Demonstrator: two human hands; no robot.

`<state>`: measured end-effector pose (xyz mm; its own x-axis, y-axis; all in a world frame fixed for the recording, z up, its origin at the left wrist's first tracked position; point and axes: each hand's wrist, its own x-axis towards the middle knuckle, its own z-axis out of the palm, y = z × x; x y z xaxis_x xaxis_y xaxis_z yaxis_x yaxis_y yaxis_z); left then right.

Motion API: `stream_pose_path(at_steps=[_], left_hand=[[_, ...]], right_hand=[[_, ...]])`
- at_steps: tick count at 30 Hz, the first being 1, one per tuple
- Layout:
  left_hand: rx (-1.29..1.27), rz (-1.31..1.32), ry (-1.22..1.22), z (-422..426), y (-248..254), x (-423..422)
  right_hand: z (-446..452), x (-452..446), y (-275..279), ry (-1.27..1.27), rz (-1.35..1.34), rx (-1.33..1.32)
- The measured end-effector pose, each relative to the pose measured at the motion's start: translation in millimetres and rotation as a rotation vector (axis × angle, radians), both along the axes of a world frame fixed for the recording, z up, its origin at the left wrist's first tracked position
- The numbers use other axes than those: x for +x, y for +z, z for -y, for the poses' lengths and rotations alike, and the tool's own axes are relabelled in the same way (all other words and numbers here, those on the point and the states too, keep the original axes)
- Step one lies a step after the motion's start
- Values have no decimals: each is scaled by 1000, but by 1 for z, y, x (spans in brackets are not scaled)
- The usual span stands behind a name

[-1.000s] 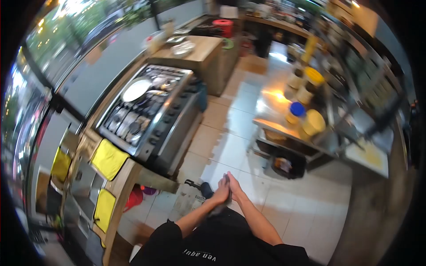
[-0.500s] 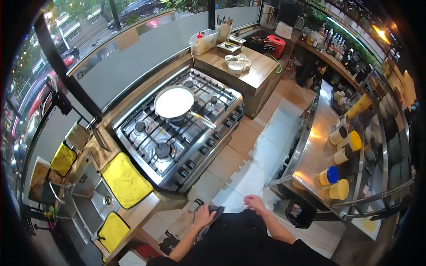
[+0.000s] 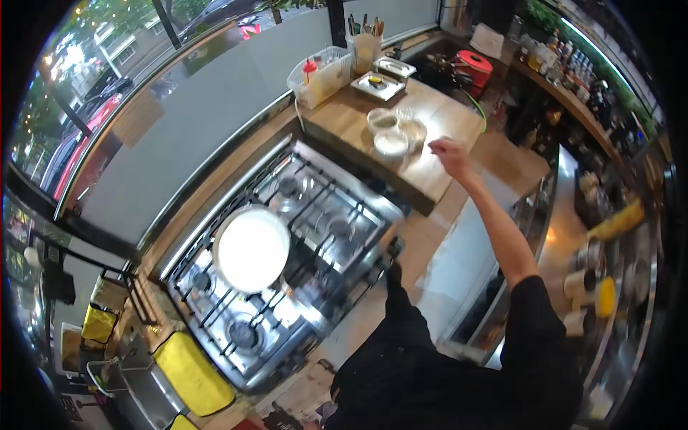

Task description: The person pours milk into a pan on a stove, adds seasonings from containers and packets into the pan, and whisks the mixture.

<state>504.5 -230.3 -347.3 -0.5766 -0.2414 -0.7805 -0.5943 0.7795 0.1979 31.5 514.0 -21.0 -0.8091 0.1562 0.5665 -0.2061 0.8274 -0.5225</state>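
Pan on stove — bowls beyond

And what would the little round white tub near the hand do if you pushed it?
The little round white tub would probably slide rather than roll, since it looks upright on the wooden counter. It might bump the containers beside it. It looks small, so perhaps it's light.

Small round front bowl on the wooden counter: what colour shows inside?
The small round bowl shows white inside, best in the head view.
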Motion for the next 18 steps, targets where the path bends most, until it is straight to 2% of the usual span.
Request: stream_pose_path(at_steps=[2, 4, 5, 6, 8, 12, 14, 16, 18], left_hand=[[90, -20, 186, -74, 7, -26], [195, -39, 356, -142, 19, -47], [245, -43, 432, -172, 27, -55], [284, -45, 506, -202, 38, -62], [352, -51, 630, -248, 56, -69], [435, -85, 816, -305, 84, -55], [492, -138, 906, -323, 80, -41], [551, -223, 990, -334, 70, -28], [448, -100, 901, -362, 108, -69]], right_hand=[[-33, -97, 3, 200, 0, 163], [-63, -174, -18, 472, 210, 444], [-69, -199, -35, 612, 269, 405], [-65, -212, -37, 651, 465, 454], [-71, -239, -55, 1039, 426, 512], [-66, -238, -42, 1202, 422, 647], [-62, -242, -28, 1256, 244, 693], [-60, -247, -25, 1303, 227, 742], [-56, -247, -35, 1223, 309, 867]])
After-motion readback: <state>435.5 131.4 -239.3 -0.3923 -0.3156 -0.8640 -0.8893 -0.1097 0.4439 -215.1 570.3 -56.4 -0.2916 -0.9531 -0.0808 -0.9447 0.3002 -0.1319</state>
